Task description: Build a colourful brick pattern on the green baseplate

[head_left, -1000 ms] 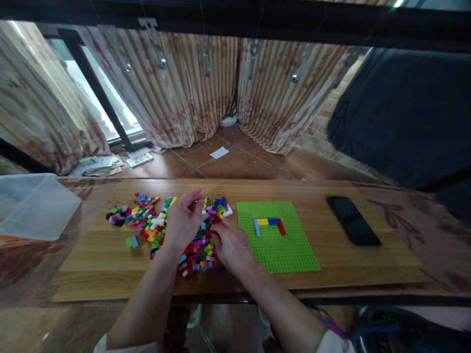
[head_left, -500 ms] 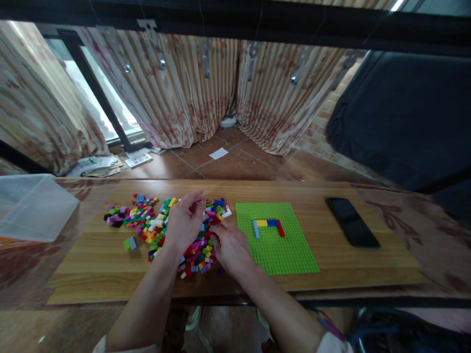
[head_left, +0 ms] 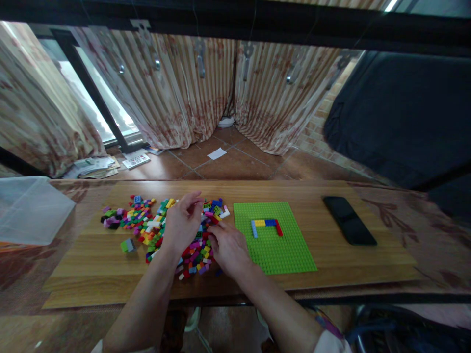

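A spread pile of small multicoloured toy bricks (head_left: 195, 255) lies on the wooden board, partly hidden by my hands. Over its middle is my left hand (head_left: 184, 218), fingers loosely bent and apart, with nothing visible in them. My right hand (head_left: 230, 247) reaches into the pile's right side, its fingers curled together among the bricks; whatever they hold is hidden. Just right of it lies a green studded baseplate (head_left: 279, 255). On the plate, a light blue brick (head_left: 254, 229), a yellow brick (head_left: 259, 223), a blue brick (head_left: 270, 222) and a red brick (head_left: 278, 228) form a three-sided outline.
A black phone (head_left: 349, 220) lies at the right of the wooden board (head_left: 91, 274). A translucent plastic bin (head_left: 33, 211) stands at the left edge. One green-and-grey brick piece (head_left: 128, 245) sits apart from the pile. Curtains (head_left: 198, 93) hang beyond the table.
The whole view has shifted slightly, so things appear a little further left. Both hands keep nearly the same pose over the pile, and the bricks on the baseplate are unchanged.
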A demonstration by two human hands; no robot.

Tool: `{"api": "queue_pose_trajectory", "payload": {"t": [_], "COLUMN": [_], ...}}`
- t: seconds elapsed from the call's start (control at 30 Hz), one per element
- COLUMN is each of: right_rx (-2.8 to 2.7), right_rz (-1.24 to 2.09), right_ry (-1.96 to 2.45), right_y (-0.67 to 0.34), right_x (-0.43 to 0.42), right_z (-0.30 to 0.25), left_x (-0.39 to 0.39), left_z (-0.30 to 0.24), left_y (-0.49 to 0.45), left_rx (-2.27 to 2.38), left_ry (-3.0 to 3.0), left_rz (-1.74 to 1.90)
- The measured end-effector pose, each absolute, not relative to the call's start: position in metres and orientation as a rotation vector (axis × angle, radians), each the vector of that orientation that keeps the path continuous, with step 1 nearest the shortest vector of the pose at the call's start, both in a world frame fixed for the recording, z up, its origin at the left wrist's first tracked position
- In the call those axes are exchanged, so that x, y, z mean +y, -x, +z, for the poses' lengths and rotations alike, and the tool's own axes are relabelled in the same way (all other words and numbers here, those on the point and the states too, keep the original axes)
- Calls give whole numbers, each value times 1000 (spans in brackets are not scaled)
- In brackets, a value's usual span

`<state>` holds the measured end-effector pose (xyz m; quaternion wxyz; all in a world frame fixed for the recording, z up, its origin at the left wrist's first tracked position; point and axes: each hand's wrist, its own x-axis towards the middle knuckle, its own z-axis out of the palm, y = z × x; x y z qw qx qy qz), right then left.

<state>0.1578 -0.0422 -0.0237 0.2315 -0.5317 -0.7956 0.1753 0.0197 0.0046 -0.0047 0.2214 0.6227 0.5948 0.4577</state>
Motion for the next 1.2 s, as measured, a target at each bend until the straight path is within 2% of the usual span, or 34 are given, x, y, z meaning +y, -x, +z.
{"api": "queue_pose_trajectory", "payload": {"t": [0.43,1.2], "right_rx": [-1897,-2135], "right_rz": [516,532], "right_ry": [1435,1473], "right_y": [-190,-176], "right_x": [-31,-24], "right_z": [-16,-32], "left_x": [5,3], "left_z": [-2,0], "left_y": [-9,-11], "left_rx": [1658,1653], "left_ry": [-1685,-1663], "left_rz": [1346,1349]}}
